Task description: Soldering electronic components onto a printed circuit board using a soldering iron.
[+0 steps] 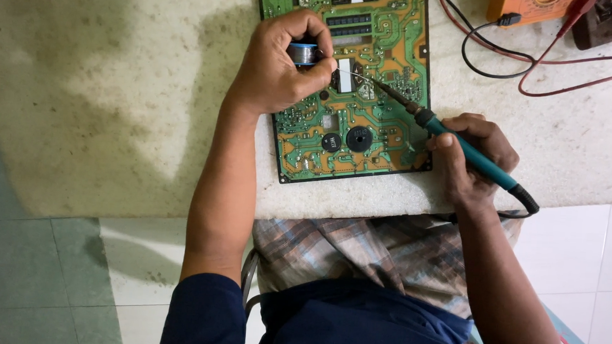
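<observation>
While the pale stone desk (114, 99) fills the upper part of the frame, w/ greenish and white floor tiles (35, 269) below it at lower left and right, a person sits at its front edge in a dark blue shirt and a plaid cloth (385, 253) over the lap. Next largest is the green circuit board (385, 127), lying flat on the desk at top centre, copper-orange traces showing, two round black parts near its lower edge. Left hand (280, 66), upper centre, rests over the board's left part and is closed round a small spool of solder wire (302, 53), thumb and fingers pinching it; a thin strand of wire runs right from the spool toward the middle of the board. Right hand (471, 160), centre right, just beside the board's right edge, is closed in a pen grip on a soldering iron (461, 145) w/ teal handle and black collar; its metal tip slants up-left and meets the wire end over the board. Black cord leaves the handle at right. At top right, an orange meter (531, 6), partly cut off, w/ red and black leads (534, 72) looping on the desk, well apart from both hands.
</observation>
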